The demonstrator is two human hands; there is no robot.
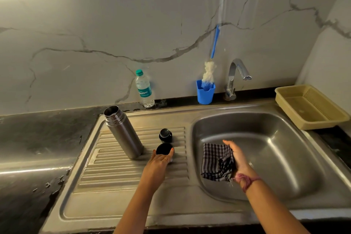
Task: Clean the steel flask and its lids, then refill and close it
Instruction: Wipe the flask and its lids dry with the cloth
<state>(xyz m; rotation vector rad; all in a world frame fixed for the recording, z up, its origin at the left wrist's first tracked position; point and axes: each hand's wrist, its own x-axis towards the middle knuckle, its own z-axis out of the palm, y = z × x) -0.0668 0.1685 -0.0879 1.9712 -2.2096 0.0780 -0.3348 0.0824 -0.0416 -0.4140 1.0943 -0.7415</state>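
Standing upright and uncapped on the ribbed draining board at the left of the steel sink [209, 201], the steel flask [123, 132] has its open mouth toward the back edge of the surface [38, 138]. Just right of its base are two black lids: the small stopper [165, 135] farther back and the round cap [164, 149] nearer. The left hand [158, 163] grips the round cap, fingers curled over its near side. The right hand [237, 156] hangs over the basin and holds a checked cloth [216, 161], fingers closed round it, with a pink thread band at the wrist. Along the back edge stand a plastic water bottle [144, 89], a blue holder [205, 91] with a bottle brush [209, 71], and the tap [236, 76]. A beige tray [311, 108] sits at the back right corner.
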